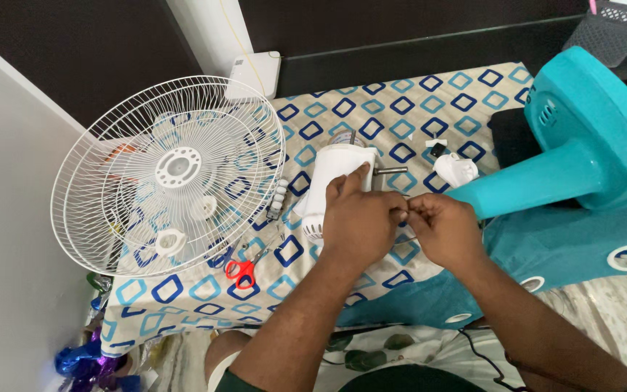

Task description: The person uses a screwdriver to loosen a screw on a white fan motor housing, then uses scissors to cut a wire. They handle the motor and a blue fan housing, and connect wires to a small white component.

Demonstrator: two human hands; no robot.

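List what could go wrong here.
1. The motor sits loose on the cloth under only the left hand; it may roll.
2. Whatever the right hand pinches is small and could drop.
3. The scissors lie near the left forearm and could get knocked.

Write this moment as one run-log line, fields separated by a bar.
left hand: resting on white cylindrical fan motor housing | right hand: pinching small thin part, unclear | nearby: white wire fan guards, red-handled scissors
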